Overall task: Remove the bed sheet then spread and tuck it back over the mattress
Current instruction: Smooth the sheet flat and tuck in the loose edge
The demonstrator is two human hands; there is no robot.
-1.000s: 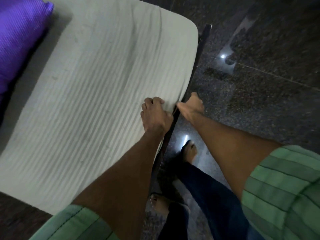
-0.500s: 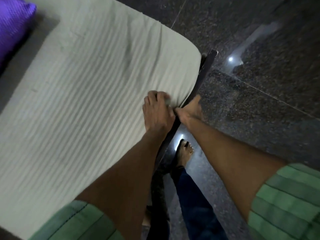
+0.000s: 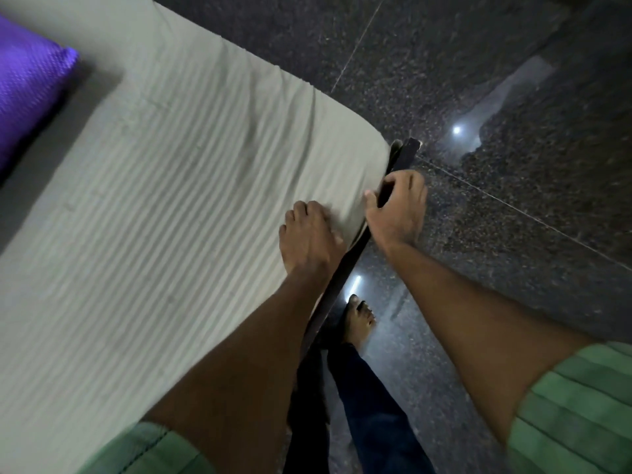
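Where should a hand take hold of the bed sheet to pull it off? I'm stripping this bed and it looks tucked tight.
Probably at the near corner of the bed sheet, coming from the floor side. There the cloth bunches between mattress and dark bed frame, giving a fold to pinch. The right hand is already at that edge; the left hand is on the sheet beside it.

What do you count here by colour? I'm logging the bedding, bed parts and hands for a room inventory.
Pale striped: 1, the bed sheet
Purple: 1, the pillow
Dark: 1, the bed frame rail
Bare hands: 2, the left hand and the right hand
Total: 5
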